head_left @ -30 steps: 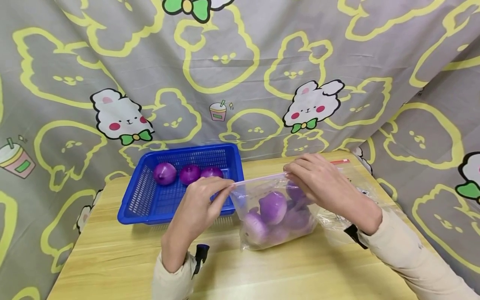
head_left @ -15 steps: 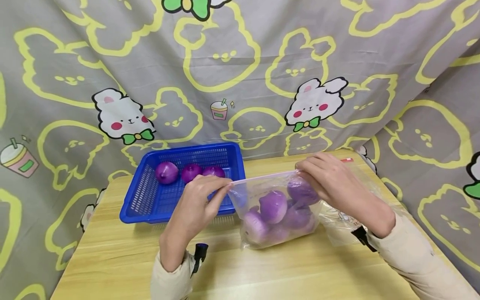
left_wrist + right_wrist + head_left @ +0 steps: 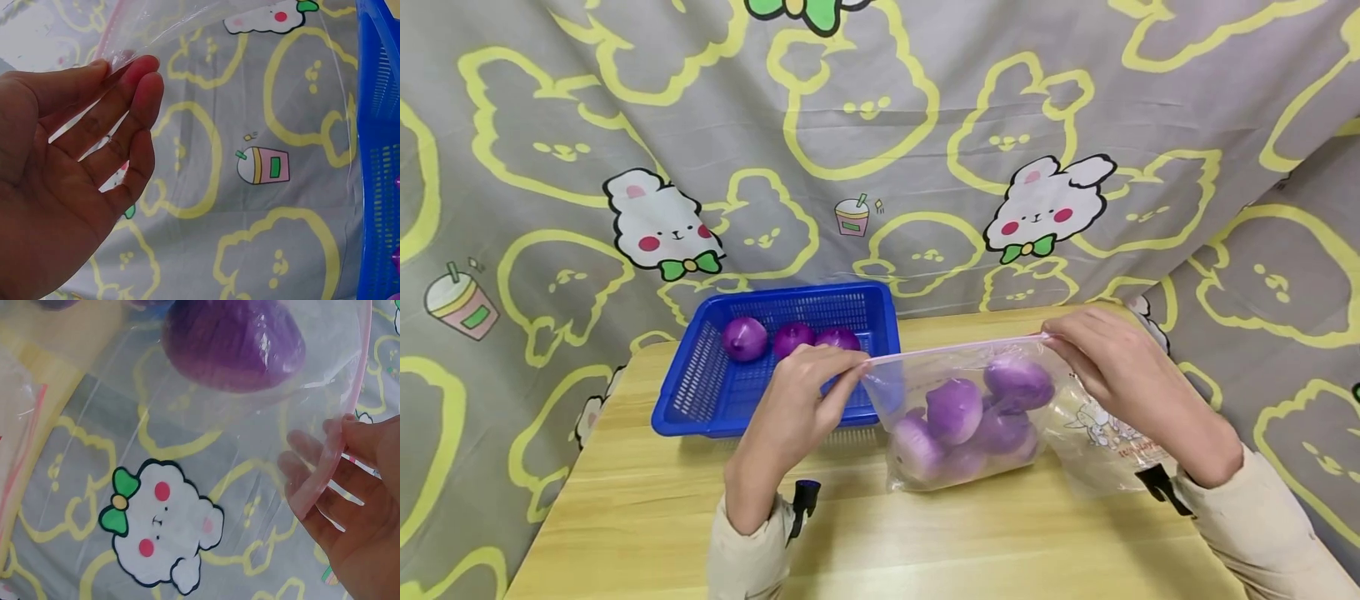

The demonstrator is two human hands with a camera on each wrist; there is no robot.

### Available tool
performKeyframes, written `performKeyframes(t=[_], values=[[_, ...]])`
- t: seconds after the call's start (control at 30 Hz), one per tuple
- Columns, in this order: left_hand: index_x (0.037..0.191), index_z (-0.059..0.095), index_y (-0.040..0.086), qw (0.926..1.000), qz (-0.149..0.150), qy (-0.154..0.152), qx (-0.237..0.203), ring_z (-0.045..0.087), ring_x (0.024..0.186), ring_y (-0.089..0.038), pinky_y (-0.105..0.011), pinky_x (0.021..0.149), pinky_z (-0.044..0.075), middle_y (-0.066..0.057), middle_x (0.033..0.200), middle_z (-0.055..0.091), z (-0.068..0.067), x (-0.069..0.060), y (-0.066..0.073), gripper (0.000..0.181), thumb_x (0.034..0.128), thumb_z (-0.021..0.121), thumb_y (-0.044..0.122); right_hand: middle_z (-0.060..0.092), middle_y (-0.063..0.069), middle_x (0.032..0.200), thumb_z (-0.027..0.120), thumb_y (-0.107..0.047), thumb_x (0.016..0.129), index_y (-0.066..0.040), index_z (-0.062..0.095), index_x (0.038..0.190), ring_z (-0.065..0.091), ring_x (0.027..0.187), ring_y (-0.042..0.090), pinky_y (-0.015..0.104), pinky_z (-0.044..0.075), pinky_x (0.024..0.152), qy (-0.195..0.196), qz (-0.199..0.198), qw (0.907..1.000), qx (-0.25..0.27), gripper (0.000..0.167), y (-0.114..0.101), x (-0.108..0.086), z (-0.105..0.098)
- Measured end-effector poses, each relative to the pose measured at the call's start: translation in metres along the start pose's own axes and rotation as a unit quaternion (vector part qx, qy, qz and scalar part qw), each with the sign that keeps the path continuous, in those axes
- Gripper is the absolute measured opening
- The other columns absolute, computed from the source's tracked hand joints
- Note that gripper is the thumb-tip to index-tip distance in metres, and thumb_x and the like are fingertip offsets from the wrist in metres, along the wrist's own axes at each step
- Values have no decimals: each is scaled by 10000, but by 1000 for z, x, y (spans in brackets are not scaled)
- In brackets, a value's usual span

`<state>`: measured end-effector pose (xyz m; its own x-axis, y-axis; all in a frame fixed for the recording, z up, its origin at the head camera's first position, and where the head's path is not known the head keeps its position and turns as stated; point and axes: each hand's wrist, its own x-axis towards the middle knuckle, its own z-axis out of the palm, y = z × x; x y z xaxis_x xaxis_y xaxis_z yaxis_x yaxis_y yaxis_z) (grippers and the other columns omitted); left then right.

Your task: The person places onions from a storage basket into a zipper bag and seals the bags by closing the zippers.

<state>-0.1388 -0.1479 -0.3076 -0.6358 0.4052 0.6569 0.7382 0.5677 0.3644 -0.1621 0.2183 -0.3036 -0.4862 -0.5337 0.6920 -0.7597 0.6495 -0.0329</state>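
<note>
A clear zip bag (image 3: pixel 917 387) with a pink top strip holds several purple onions (image 3: pixel 955 410) and rests on the table. At its upper left corner my left hand (image 3: pixel 801 400) pinches the strip between thumb and fingers. My right hand (image 3: pixel 1123 375) pinches the strip's right end, and the top edge is stretched straight between both hands. From the right wrist, thumb and fingers of the right hand (image 3: pixel 356 487) grip the bag's edge, an onion (image 3: pixel 234 347) hanging inside. In the left wrist view the left hand (image 3: pixel 81 150) holds the bag's corner (image 3: pixel 134 37).
A blue plastic basket (image 3: pixel 700 408) stands behind the left hand with purple onions (image 3: pixel 745 339) in it. Another clear bag (image 3: pixel 1097 442) with a printed drawing lies flat under the right forearm. A patterned grey cloth (image 3: pixel 820 125) hangs behind the wooden table (image 3: pixel 880 542).
My right hand has slid rightward along the pink strip to its far end. The left hand keeps its pinch on the left corner. The view has shifted slightly right.
</note>
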Motion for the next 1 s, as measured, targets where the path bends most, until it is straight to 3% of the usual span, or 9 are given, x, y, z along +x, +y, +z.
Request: performKeyframes(t=[0.13,0.43,0.57,0.7,0.77,0.83,0.9,1.0], values=[[1014,780,67,10000,-3,-22,56,712,899,-151,-352,809,530,-34,980,760,-1,1,-1,123,927,704,111,691,13,973,628,-113,968,-70,693,1048,611,931,197,321,411,882,74,321,9994,116,112,4,-11,-1],[999,776,64,9998,-130,8,179,693,851,-135,-373,824,527,-9,934,755,-6,-2,-5,109,916,712,95,705,82,1023,681,-22,912,-33,699,1090,629,955,227,152,361,941,328,1208,9921,78,179,10,-36,0],[994,772,62,9994,-116,57,334,681,811,-141,-371,809,525,-15,907,748,-3,-1,-4,104,924,701,93,701,56,951,677,-12,913,-41,684,1103,609,836,180,217,418,839,451,1374,9895,-43,192,9,-42,7],[964,754,55,9964,-297,131,784,660,746,-195,-392,759,527,-53,859,731,0,-2,-4,94,946,672,100,712,50,906,599,-59,984,-74,627,1234,626,773,186,374,451,699,226,1877,9819,-109,252,14,-50,12],[945,737,52,9930,-475,122,1076,650,713,-234,-418,724,531,-69,817,714,1,-2,-5,98,957,654,104,718,95,920,539,-112,1026,-76,572,1307,652,784,251,457,459,674,-93,2273,9738,-45,285,21,-56,13],[921,716,52,9887,-724,91,1310,635,673,-258,-433,675,525,-68,756,681,2,-2,-6,108,963,641,115,712,173,979,470,-199,1063,-57,519,1349,670,855,350,549,474,706,-688,2716,9599,68,323,30,-64,18],[904,697,55,9849,-961,51,1440,622,642,-257,-432,631,517,-56,714,652,2,-2,-7,110,967,632,117,681,268,1060,408,-303,1081,-12,504,1347,652,919,462,619,475,757,-1463,3089,9397,131,406,39,-74,27],[876,655,61,9804,-1220,-87,1547,569,575,-223,-408,556,482,-26,643,579,5,-2,-8,107,967,626,112,605,363,1186,337,-449,1075,55,506,1334,578,1049,573,682,444,847,-2656,3476,8992,91,591,46,-93,43]])
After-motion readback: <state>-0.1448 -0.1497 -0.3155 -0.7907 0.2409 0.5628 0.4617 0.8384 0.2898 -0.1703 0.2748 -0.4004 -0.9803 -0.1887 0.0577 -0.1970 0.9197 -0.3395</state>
